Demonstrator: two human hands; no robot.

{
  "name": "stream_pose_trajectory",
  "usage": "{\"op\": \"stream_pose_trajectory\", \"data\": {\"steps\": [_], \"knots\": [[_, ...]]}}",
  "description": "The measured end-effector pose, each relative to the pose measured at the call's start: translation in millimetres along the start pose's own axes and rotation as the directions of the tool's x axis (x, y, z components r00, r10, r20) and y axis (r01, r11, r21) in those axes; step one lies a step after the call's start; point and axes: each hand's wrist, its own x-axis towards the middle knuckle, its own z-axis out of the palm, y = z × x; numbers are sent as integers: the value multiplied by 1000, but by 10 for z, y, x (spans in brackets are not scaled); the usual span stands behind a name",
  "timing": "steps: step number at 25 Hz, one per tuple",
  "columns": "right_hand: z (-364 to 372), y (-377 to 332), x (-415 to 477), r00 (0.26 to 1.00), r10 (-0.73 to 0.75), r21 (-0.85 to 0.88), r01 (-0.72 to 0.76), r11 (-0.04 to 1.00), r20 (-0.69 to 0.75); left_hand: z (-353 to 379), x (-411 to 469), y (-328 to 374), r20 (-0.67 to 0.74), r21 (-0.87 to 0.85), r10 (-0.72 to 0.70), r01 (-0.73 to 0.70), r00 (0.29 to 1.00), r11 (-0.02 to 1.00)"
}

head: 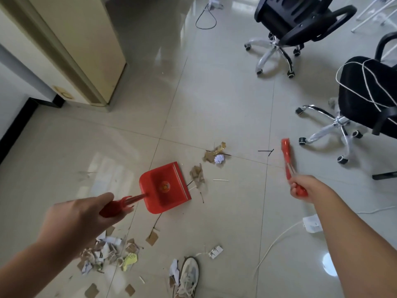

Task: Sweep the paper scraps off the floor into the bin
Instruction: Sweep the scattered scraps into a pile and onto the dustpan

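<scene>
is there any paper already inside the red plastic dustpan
No, the red plastic dustpan held by the left hand shows only a round sticker inside; the paper scraps lie on the floor beside it.

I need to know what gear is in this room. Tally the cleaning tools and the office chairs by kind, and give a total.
Red dustpan, held by the left hand: 1
Red broom, held by the right hand: 1
Black office chairs, one far and one near: 2
Total: 4

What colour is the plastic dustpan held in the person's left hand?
Red, with a round sticker inside the plastic dustpan; the head view shows it, handle gripped by the left hand.
</scene>
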Motion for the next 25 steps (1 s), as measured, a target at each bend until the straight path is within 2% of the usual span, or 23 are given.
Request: {"op": "stream_pose_trajectory", "data": {"steps": [3,6,9,11,15,19,25], "knots": [[256,-76,17,997,-5,-75,10,997,71,79,46,-133,-1,-18,9,-9,1000,1000],[618,3,-186,991,-29,-288,66,955,131,53,16,-273,16,-39,-3,3,1000,999],[1044,210,-564,972,-83,-517,188,835,220,-99,-142,-273,19,-26,-43,44,999,999],[1391,445,-864,956,-102,-604,255,755,276,-178,-350,-343,17,-42,-53,53,998,998],[2005,997,-1550,934,-127,-621,319,715,334,-386,-972,-792,-4,-65,-49,49,999,997],[2514,1782,-2327,921,-92,-683,346,644,380,-550,-1665,-1365,-87,-11,-151,151,985,988],[3326,2764,-3568,901,2,-696,335,635,435,-601,-2576,-2111,-105,27,-196,199,975,980]]}}
